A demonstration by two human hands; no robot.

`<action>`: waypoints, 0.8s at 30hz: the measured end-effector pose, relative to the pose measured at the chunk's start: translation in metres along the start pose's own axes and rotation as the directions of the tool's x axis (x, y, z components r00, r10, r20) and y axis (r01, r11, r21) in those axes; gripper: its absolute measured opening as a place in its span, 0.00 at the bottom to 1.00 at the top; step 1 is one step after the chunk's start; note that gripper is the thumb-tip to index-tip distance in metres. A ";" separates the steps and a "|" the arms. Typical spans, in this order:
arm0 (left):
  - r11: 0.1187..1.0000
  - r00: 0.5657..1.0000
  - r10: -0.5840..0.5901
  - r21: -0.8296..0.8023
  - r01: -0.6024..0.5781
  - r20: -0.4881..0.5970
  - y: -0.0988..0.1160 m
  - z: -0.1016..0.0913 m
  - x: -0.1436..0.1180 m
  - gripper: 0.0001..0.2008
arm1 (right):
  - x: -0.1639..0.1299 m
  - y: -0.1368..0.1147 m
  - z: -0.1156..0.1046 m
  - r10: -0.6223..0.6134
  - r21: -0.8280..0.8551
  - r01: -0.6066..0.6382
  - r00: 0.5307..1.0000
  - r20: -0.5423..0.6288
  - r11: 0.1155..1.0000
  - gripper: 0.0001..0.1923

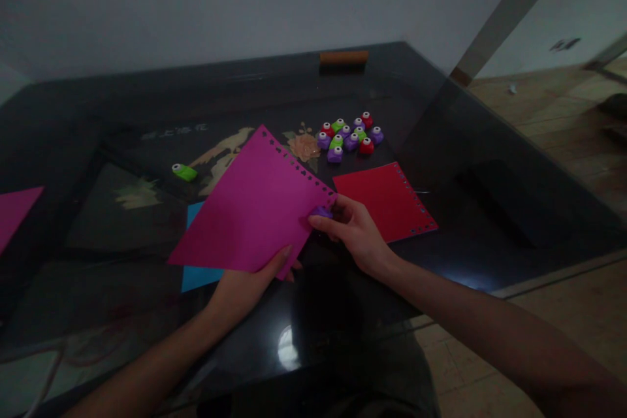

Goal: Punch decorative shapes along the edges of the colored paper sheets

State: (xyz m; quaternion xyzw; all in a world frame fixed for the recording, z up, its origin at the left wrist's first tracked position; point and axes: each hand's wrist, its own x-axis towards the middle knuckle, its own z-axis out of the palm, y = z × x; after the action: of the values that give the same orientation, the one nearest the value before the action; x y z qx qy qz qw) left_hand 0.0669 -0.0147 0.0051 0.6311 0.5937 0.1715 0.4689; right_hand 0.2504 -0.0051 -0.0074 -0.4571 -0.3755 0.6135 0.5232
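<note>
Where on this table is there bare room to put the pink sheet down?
Bare glass lies right of the red sheet, and along the far edge behind the punches. Crowded: around the punches, and by the blue sheet under the magenta sheet.

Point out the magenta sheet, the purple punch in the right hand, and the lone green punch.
magenta sheet (255, 209), head view, middle of the sheet.
purple punch (322, 212), head view, visible body at the sheet's corner.
green punch (185, 172), head view, top of its body.
</note>
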 end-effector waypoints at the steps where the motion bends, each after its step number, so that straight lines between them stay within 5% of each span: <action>1: 1.000 1.000 0.011 -0.004 -0.011 -0.004 0.000 0.000 0.000 0.17 | 0.001 0.001 0.000 0.002 -0.006 -0.002 1.000 0.005 1.000 0.12; 24: 0.999 0.993 0.038 0.024 -0.035 -0.115 -0.001 -0.010 0.007 0.18 | 0.004 0.001 -0.011 0.146 0.069 -0.155 0.981 0.129 0.985 0.20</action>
State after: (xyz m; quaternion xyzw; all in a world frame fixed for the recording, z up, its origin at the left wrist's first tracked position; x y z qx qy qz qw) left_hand 0.0603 -0.0045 0.0067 0.6359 0.6100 0.2097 0.4237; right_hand 0.2608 -0.0016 -0.0129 -0.4246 -0.3470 0.6926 0.4686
